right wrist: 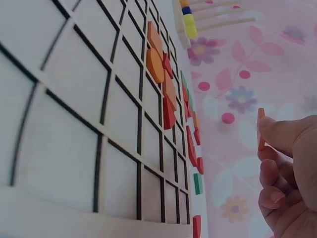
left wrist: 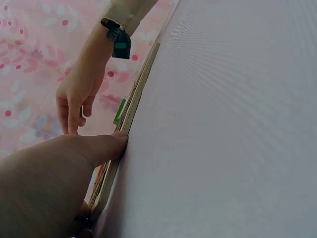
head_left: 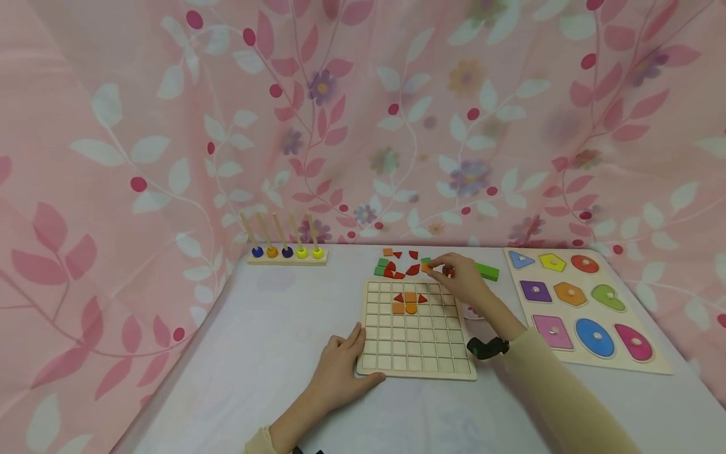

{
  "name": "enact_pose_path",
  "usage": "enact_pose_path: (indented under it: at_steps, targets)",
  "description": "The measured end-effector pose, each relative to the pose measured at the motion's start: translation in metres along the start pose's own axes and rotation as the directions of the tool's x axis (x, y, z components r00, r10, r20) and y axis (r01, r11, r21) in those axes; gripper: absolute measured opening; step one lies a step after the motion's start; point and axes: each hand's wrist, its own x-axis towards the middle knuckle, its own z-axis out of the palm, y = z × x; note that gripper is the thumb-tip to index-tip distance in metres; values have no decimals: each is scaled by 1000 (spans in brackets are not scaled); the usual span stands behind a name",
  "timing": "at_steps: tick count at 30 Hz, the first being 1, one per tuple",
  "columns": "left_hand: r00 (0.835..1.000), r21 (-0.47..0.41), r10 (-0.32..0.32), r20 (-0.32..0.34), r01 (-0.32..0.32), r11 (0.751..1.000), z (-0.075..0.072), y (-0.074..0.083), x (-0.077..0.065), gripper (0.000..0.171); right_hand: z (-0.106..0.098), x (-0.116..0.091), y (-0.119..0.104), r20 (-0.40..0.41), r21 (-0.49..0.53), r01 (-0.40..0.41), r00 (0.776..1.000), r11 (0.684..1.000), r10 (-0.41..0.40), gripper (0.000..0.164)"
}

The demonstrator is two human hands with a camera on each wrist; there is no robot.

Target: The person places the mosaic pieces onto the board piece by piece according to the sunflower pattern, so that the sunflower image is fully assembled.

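Note:
A wooden grid board [head_left: 415, 348] lies on the table. My left hand [head_left: 339, 371] rests at its near left corner, fingers along the left side and thumb against the front edge. Beyond the board's far edge, my right hand [head_left: 466, 281] pinches a flat orange tile [right wrist: 261, 129] between thumb and fingertips, raised above the table. On the grid sit two orange squares, an orange round tile [head_left: 411, 308] and two red triangles, one being the right-hand triangle [head_left: 422, 299]. Behind the board lie several loose tiles, among them a red piece [head_left: 413, 270] and a green square [head_left: 380, 271].
A peg stand [head_left: 288, 258] with coloured rings stands at the back left. To the right lies a shape puzzle board [head_left: 544, 304] with knobbed pieces. A green block [head_left: 486, 272] lies behind the right hand. Pink floral cloth [head_left: 363, 126] hangs behind the table.

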Motion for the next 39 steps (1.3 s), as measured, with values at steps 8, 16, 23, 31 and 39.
enact_pose_path:
  at_steps: [8,16,23,31,39]
  targets:
    - [1000,3,-16,11,16,1000,1,-3,-1,106,1,-24,-5,1,12,-44,999,999,44,18]
    - [1000,7,-27,12,27,1000,-1,-5,-3,106,15,-46,-17,-3,95,-54,999,994,54,16]
    - [1000,1,-25,8,25,1000,-2,-4,-3,106,28,-55,-9,71,114,-104,993,988,96,14]
    - [999,0,-31,20,31,1000,2,-3,-3,106,36,-66,4,81,112,-115,991,987,106,10]
    - [999,0,-25,24,25,1000,1,-1,1,105,38,-67,7,22,63,-31,999,998,29,11]
